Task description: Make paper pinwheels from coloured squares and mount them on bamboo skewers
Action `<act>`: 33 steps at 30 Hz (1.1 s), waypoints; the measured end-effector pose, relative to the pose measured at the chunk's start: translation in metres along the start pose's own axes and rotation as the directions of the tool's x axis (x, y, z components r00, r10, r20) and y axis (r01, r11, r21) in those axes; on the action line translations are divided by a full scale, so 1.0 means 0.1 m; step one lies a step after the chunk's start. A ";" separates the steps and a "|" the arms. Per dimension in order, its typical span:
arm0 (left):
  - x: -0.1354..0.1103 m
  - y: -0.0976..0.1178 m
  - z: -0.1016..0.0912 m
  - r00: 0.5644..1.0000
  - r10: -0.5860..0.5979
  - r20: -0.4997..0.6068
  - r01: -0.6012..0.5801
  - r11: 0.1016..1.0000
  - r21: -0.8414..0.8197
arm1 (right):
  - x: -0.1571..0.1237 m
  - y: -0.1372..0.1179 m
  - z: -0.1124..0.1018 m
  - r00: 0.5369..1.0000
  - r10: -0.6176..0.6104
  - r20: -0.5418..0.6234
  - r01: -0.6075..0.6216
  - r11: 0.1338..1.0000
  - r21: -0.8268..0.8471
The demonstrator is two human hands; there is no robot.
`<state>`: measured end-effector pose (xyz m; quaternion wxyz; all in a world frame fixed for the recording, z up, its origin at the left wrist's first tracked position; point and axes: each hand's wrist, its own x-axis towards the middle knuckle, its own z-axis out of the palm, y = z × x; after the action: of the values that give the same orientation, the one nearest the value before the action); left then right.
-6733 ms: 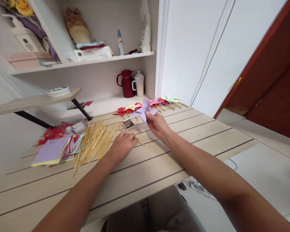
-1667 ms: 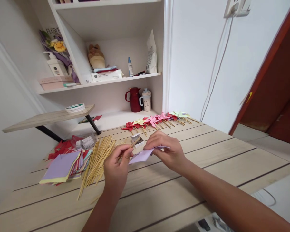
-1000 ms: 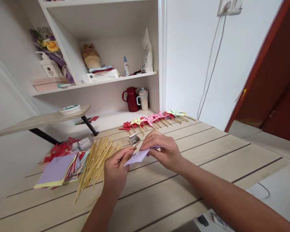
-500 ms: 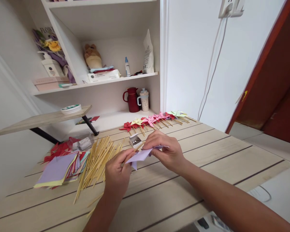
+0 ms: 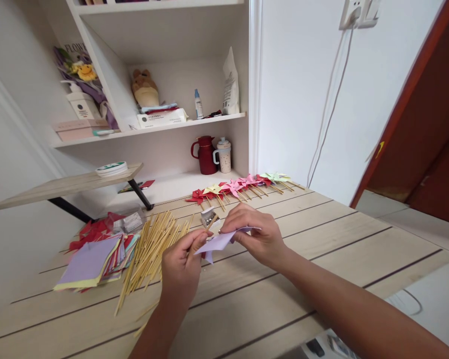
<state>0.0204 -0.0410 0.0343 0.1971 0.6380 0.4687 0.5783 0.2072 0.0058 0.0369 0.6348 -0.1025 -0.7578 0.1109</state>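
Observation:
My left hand (image 5: 180, 264) is closed, thumb against fingers, on a thin wooden stick (image 5: 212, 222) whose tip points up and away. Just right of it, my right hand (image 5: 257, 233) pinches a folded sheet of purple paper (image 5: 219, 243), with one flap hanging below. The stick's tip is close to the paper's far edge; whether they touch I cannot tell. Beyond the hands stands a small open box (image 5: 207, 215) of shiny metal pins. Left of my left hand lies a loose heap of wooden sticks (image 5: 151, 249).
A stack of coloured paper squares (image 5: 88, 264) lies at the left. Finished paper pinwheels (image 5: 232, 187) on sticks line the table's (image 5: 344, 239) far edge. A raised wooden stand (image 5: 71, 184) is at back left. A red jug (image 5: 205, 155) and a cup (image 5: 223, 155) stand in the shelf.
The stick in my left hand now points more steeply upward, and my left thumb has shifted along it. The right hand and the purple paper have hardly moved.

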 end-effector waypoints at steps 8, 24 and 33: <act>-0.01 -0.06 0.02 0.996 0.044 -0.082 -0.047 0.999 -0.026 | 0.01 -0.01 0.00 1.000 0.000 0.000 0.000 1.000 0.003; 0.01 -0.05 0.00 0.918 0.393 -0.051 -0.365 0.889 0.275 | 0.02 -0.03 -0.02 0.999 0.022 -0.027 -0.022 1.000 -0.011; 0.02 -0.01 -0.02 0.860 0.509 0.024 -0.481 0.794 0.372 | 0.00 -0.03 -0.02 0.999 0.041 -0.034 -0.041 0.999 0.007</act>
<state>0.0175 -0.0399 0.0349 -0.1015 0.7407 0.3918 0.5363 0.2088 0.0031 0.0378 0.6454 -0.1181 -0.7443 0.1245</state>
